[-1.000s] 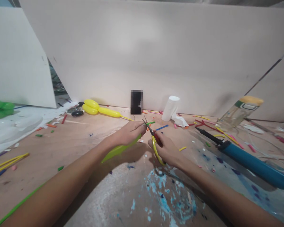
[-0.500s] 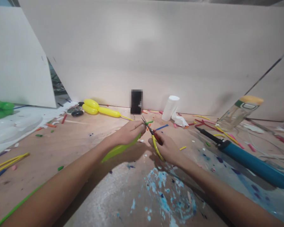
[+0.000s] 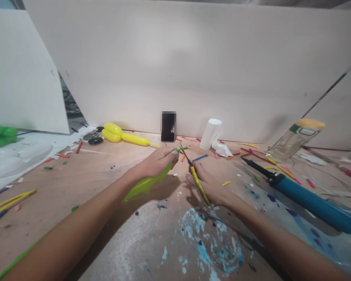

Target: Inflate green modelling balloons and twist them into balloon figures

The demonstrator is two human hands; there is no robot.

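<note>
My left hand (image 3: 163,159) is closed on the end of a long green balloon (image 3: 148,184), whose inflated part hangs under my wrist. A short green tip (image 3: 182,149) sticks out past my thumb. In my right hand (image 3: 206,180) are scissors with yellow handles (image 3: 199,185). Their narrow blades point up and to the left, close beside the green tip; whether they touch it I cannot tell. A thin green strand (image 3: 20,257) runs along my left forearm at the lower left.
Behind my hands stand a black phone (image 3: 168,127) and a white roll (image 3: 211,134). A yellow balloon shape (image 3: 125,136) lies back left. On the right are a blue pump (image 3: 312,201) and a clear bottle (image 3: 292,142). Balloon scraps are scattered over the stained table (image 3: 105,242).
My left hand has shifted slightly left. The scissors have turned more upright and moved slightly right, their blades now closer together. More of the green tip shows.
</note>
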